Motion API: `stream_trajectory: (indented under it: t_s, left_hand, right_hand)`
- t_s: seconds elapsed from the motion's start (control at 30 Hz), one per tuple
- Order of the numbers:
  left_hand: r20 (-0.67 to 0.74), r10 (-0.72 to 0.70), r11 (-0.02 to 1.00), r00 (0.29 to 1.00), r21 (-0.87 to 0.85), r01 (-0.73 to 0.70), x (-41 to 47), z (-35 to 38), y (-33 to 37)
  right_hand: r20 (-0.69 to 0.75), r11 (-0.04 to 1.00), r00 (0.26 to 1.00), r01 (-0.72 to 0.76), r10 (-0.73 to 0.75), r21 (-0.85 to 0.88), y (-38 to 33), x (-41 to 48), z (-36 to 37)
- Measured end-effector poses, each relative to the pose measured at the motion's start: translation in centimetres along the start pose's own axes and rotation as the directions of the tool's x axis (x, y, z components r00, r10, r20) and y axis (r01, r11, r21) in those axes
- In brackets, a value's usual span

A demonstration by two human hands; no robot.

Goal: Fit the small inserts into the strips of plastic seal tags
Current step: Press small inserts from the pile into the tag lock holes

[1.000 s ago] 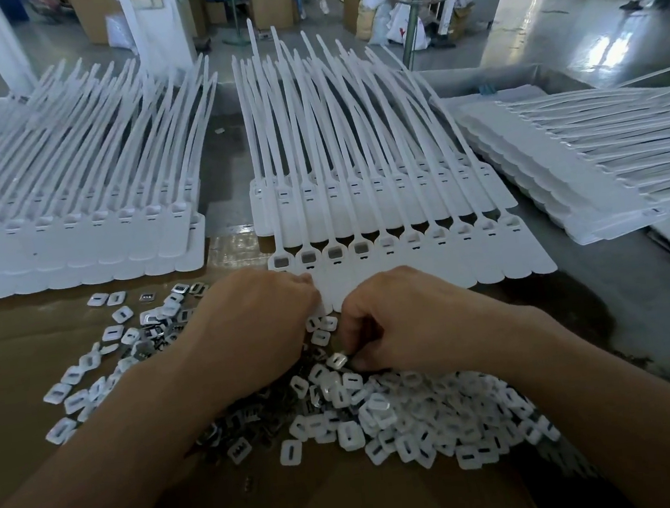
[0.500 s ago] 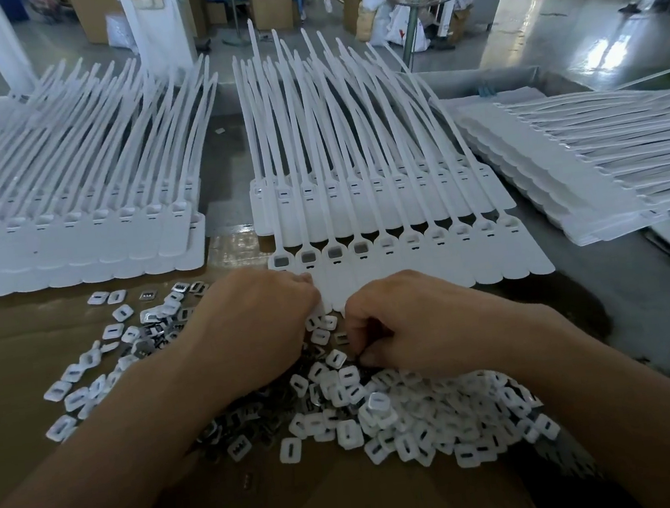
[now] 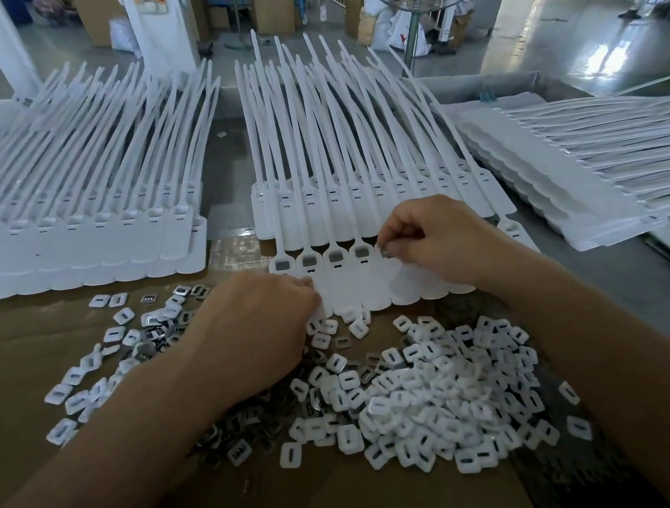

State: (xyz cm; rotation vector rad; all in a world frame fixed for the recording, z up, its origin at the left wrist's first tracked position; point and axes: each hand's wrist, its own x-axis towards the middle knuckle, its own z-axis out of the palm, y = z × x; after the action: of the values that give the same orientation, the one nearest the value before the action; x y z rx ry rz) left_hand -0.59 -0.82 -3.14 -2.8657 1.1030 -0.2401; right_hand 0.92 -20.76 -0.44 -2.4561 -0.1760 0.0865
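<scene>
A strip of white plastic seal tags (image 3: pixel 350 289) lies in front of me, its long tails pointing away. Several sockets at its left end hold grey inserts. My right hand (image 3: pixel 436 242) pinches a small insert (image 3: pixel 386 252) at the following socket. My left hand (image 3: pixel 262 324) rests on the strip's lower left corner, fingers curled down; what is under them is hidden. A heap of loose white and metal inserts (image 3: pixel 424 394) lies on the brown cardboard (image 3: pixel 353 502) just below the strip.
A stack of tag strips (image 3: pixel 85 240) lies at the left, another (image 3: pixel 358 176) behind the working strip, and a third (image 3: pixel 590 166) at the right. More inserts (image 3: pixel 99 364) are scattered to the left. A fan and boxes stand beyond the table.
My right hand has left the insert heap and moved up to the strip's row of sockets with an insert. My left hand has stayed on the strip's corner.
</scene>
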Motion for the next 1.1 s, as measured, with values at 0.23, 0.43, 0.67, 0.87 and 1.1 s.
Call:
stream_trajectory:
  t_s: [0.23, 0.43, 0.67, 0.87, 1.1]
  left_hand:
    - [-0.009, 0.001, 1.0, 1.0, -0.002, -0.001, -0.1, 0.0, 0.1]
    - [0.0, 0.004, 1.0, 1.0, 0.014, -0.004, -0.1, 0.1, 0.1]
    - [0.018, -0.003, 1.0, 1.0, 0.015, 0.003, -0.3, 0.0, 0.2]
    - [0.025, -0.002, 1.0, 1.0, 0.015, 0.002, -0.4, -0.3, 0.2]
    - [0.036, -0.01, 1.0, 0.999, 0.016, 0.01, -0.2, -0.2, 0.1]
  right_hand:
    - [-0.084, 0.997, 0.994, -0.076, 0.075, -0.005, 1.4, 1.8, 0.6]
    - [-0.07, 0.995, 0.994, -0.091, 0.088, -0.039, 1.7, 1.8, 0.8]
    - [-0.127, 0.993, 0.987, -0.106, 0.098, -0.056, 1.7, 2.0, 1.2]
    - [-0.135, 0.995, 0.989, -0.075, 0.065, -0.072, 1.7, 1.9, 1.0]
    - [-0.005, 0.999, 0.999, 0.045, -0.045, -0.009, -0.4, -1.0, 0.3]
